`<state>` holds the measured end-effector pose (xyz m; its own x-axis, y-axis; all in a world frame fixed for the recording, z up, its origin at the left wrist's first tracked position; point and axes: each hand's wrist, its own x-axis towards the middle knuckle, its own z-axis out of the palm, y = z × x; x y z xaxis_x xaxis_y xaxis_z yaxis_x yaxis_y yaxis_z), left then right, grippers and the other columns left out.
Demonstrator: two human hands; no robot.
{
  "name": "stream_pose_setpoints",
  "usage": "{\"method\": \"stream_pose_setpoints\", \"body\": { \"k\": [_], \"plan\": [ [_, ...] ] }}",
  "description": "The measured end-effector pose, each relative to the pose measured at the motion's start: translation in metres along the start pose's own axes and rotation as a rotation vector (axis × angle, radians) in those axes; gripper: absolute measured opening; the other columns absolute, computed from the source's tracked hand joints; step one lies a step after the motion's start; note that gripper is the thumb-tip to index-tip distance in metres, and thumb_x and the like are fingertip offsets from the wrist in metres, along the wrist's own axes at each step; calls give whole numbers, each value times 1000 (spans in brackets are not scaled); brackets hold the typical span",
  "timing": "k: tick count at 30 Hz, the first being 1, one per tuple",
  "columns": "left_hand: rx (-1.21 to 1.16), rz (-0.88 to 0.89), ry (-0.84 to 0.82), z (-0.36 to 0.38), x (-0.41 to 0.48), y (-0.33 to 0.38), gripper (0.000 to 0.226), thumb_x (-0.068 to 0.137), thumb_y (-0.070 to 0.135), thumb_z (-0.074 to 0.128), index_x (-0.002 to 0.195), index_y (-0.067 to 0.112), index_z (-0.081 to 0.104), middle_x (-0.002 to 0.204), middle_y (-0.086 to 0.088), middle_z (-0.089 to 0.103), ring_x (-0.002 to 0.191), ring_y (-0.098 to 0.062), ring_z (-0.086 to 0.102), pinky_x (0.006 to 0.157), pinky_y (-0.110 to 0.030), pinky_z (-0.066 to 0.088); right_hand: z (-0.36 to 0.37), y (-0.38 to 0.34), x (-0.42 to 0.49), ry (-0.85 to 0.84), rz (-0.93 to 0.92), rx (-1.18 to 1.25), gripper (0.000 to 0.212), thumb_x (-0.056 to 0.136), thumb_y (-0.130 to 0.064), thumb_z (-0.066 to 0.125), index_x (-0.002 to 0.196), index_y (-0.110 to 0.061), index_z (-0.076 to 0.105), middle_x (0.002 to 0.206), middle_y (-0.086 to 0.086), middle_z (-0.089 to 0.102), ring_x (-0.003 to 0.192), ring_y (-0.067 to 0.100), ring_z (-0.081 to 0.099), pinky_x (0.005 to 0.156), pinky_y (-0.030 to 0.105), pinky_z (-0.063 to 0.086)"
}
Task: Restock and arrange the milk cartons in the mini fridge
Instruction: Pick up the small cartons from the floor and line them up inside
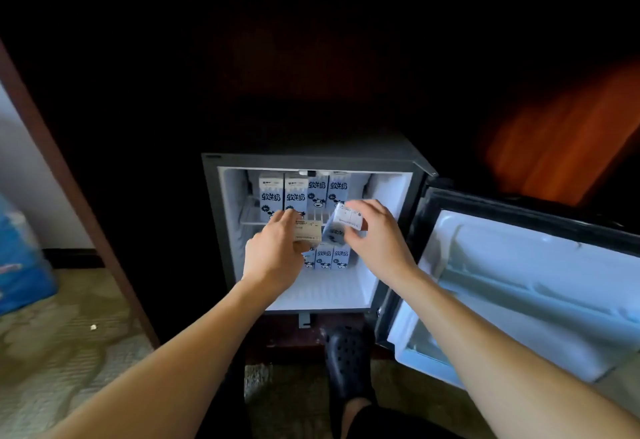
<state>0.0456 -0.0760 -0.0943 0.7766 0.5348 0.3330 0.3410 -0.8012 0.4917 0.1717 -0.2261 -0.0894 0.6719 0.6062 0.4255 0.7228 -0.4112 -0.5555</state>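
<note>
The mini fridge (221, 231) stands open in a dark cabinet, lit inside. Several blue-and-white milk cartons (294, 196) stand upright in a row on its upper shelf, and more cartons (325, 258) stand at the back of the fridge floor. My left hand (273, 258) grips a milk carton (308, 232) by its end, at shelf height in front of the opening. My right hand (377, 234) holds another carton (343, 222), tilted, just right of the first. Both hands hide part of the lower row.
The fridge door (519, 286) hangs open to the right, its white inner shelf bare. A dark clog shoe (349, 362) sits on the carpet below the fridge. A blue plastic pack (20, 258) lies at far left beside a wooden cabinet edge (69, 179).
</note>
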Motion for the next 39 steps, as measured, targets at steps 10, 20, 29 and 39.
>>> {"method": "stream_pose_setpoints", "body": {
  "k": [10, 20, 29, 39],
  "plan": [
    [20, -13, 17, 6, -4, -24, 40, 87, 26, 73, 122, 28, 54, 118, 13, 60, 97, -21, 65, 66, -31, 42, 45, 13, 43, 104, -26, 1, 41, 96, -12, 61, 135, -19, 54, 126, -4, 54, 110, 23, 52, 93, 40, 50],
    [14, -48, 35, 11, 0, -30, 35, 89, 31, 72, 118, 27, 54, 111, 13, 60, 90, -18, 61, 63, -29, 37, 71, 9, 70, 202, -89, 27, 37, 97, -8, 59, 134, -12, 58, 131, 2, 58, 113, 23, 55, 95, 28, 43],
    [-4, -69, 20, 21, 1, -35, 37, 87, 28, 73, 120, 26, 56, 117, 13, 61, 96, -21, 65, 71, -35, 50, 101, 16, 72, 234, -24, 70, 52, 98, -6, 56, 146, -21, 44, 113, 5, 59, 112, 22, 50, 87, 21, 35],
    [-45, -102, 8, 42, 34, -33, 33, 85, 29, 74, 113, 29, 56, 105, 12, 63, 85, -17, 60, 67, -31, 39, 123, 42, 74, 194, 137, 109, 53, 94, -3, 60, 144, -12, 43, 131, 6, 54, 118, 22, 54, 98, 37, 50]
  ]
}}
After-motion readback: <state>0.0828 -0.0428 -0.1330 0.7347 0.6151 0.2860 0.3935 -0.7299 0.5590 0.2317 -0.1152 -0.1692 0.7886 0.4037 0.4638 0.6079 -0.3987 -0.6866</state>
